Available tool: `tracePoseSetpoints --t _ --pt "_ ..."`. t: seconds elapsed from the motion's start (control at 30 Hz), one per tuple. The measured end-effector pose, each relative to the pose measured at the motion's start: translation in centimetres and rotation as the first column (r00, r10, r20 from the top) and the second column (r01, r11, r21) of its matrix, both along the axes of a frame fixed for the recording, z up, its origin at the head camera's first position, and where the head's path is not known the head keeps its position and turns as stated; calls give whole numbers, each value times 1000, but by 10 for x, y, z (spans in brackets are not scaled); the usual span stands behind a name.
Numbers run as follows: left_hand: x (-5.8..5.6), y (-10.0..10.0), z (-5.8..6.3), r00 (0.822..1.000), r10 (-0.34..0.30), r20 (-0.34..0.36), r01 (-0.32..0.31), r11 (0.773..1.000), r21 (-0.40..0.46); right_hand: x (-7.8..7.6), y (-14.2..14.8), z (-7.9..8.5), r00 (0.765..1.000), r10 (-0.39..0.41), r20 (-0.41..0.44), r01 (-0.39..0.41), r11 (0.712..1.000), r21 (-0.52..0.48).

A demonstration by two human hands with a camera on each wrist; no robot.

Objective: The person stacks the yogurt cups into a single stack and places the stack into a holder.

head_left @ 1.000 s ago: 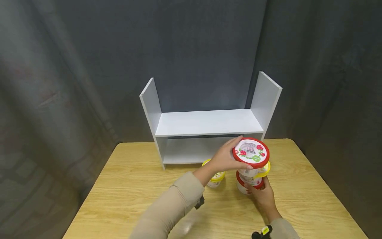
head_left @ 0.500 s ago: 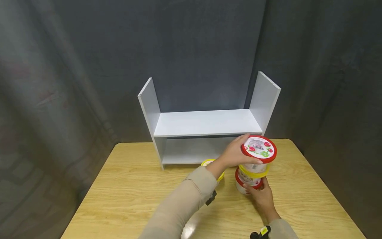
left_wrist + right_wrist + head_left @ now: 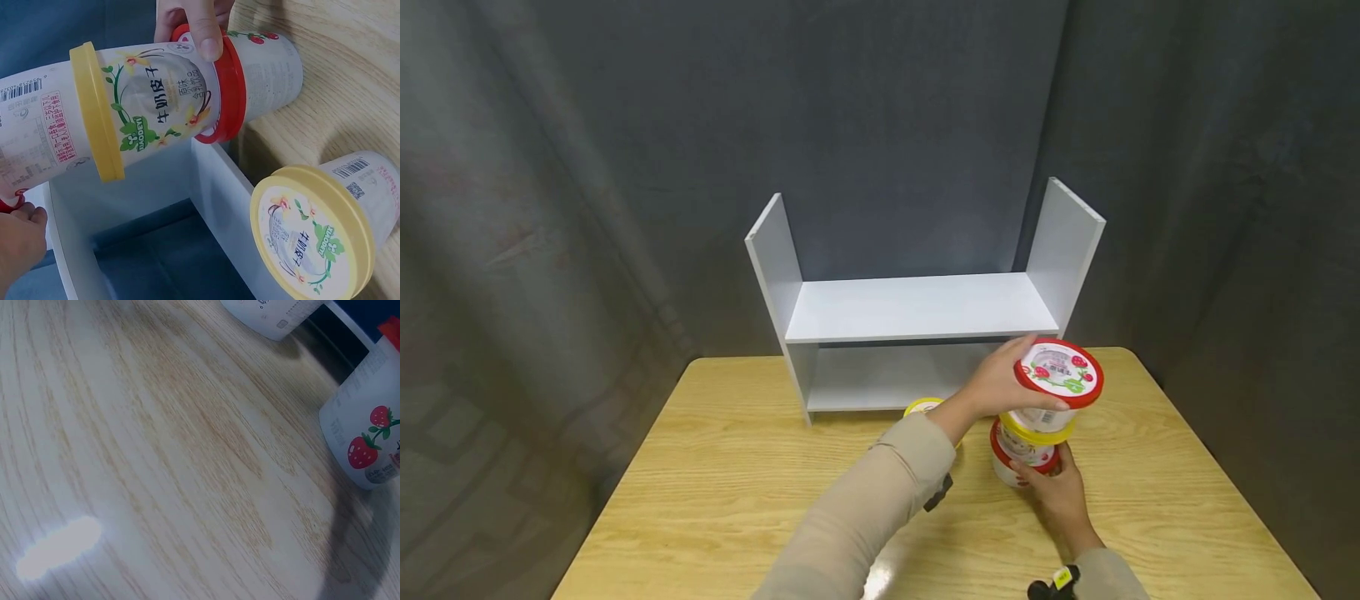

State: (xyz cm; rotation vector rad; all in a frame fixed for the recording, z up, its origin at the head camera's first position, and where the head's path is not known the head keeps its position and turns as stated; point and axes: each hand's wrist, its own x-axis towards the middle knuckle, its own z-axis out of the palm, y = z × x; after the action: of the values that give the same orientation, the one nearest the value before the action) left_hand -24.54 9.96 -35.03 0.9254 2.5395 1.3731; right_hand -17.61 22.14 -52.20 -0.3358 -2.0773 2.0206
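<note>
My left hand point(image 3: 1000, 383) grips a red-lidded cup point(image 3: 1060, 369) with strawberries printed on its lid, thumb along its front side. This cup is the top of an upright stack, its base over the yellow lid of the middle cup point(image 3: 156, 103). At the bottom, another red-lidded cup point(image 3: 365, 425) stands on the table. My right hand point(image 3: 1063, 500) holds the stack low down, its thumb lying across the bottom cup's red lid to the base of the middle cup. A separate yellow-lidded cup point(image 3: 312, 231) stands left of the stack, partly behind my left forearm in the head view.
A white two-level shelf point(image 3: 921, 308) with raised side panels stands behind the cups on the wooden table point(image 3: 722, 483). Its lower right corner is hidden by the stack and my left hand. Grey curtains point(image 3: 925, 125) hang around the back and sides.
My left hand has shifted right with the top cup, bringing it over the yellow-lidded cup. My right hand stays at the bottom of the stack.
</note>
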Motion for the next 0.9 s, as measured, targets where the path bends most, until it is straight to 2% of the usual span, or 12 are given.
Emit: tracePoseSetpoints --t 0.2,0.43,0.57,0.9 --pt "0 0 0 1000 -6 17 6 1000 -3 0 0 0 1000 2 8 -3 1000 24" --pt "0 -1 1 1000 -24 18 24 1000 11 1 -1 1 1000 8 -16 -8 1000 -13" --pt "0 -4 1 1000 -14 18 13 1000 14 1 -1 2 1000 11 -29 -12 1000 -19" --pt "-4 -27 -11 999 30 37 -30 1000 -9 -4 0 -3 999 -9 -46 8 1000 -29"
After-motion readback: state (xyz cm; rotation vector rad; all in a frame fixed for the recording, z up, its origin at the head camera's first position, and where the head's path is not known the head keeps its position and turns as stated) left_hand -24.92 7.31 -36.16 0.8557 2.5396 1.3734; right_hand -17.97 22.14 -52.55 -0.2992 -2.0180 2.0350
